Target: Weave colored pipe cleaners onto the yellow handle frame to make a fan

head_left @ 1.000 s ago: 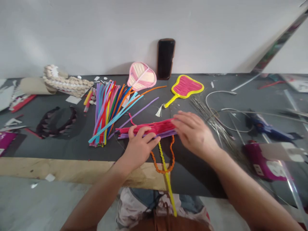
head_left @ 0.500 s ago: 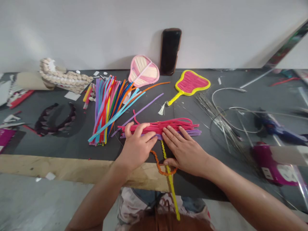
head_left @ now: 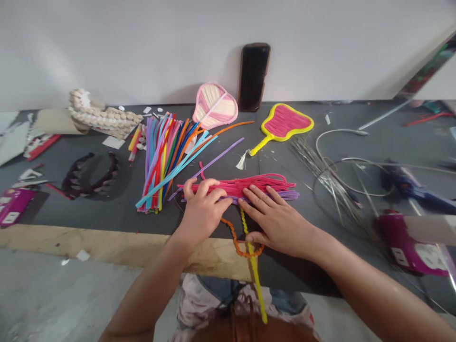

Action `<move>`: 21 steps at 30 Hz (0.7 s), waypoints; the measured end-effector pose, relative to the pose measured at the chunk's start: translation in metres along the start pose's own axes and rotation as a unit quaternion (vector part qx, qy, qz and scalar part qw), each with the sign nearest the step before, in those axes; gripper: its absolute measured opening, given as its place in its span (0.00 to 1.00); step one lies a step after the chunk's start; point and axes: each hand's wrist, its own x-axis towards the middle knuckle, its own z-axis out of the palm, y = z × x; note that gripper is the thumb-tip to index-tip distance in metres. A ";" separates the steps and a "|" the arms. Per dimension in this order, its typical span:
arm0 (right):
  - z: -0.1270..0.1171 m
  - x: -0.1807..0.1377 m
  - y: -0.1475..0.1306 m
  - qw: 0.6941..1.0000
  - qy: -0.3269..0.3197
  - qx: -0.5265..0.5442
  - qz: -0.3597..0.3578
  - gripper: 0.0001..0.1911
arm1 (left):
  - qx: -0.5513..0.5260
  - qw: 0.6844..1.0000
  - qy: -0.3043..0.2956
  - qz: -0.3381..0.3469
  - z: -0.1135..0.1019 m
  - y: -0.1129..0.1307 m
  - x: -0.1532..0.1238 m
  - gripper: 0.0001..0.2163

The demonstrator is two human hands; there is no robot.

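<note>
Left of the pink bundle (head_left: 263, 183), a stem pile (head_left: 156, 164) bars the way; right of it, wires (head_left: 323, 183) do. Behind it runs a narrow free strip, bounded by the yellow fan (head_left: 288, 122).

The left hand (head_left: 203, 209) and right hand (head_left: 280, 221) lie side by side across a row of strips (head_left: 263, 183) near the front edge of the table (head_left: 124, 213). A twisted stem (head_left: 257, 285) runs out over that edge, across a looped strand (head_left: 232, 230). Leftward lie a strip pile (head_left: 166, 164), then a headband (head_left: 73, 178). Behind, a phone (head_left: 254, 76) stands against the wall (head_left: 160, 47), between a rounded panel (head_left: 213, 107) and a handled fan (head_left: 288, 122). Rightward lie wires (head_left: 322, 173).
</note>
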 end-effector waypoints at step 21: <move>-0.001 0.005 -0.004 0.999 0.013 0.030 0.017 0.37 | 0.070 0.994 0.042 -0.073 -0.036 0.011 0.000 0.12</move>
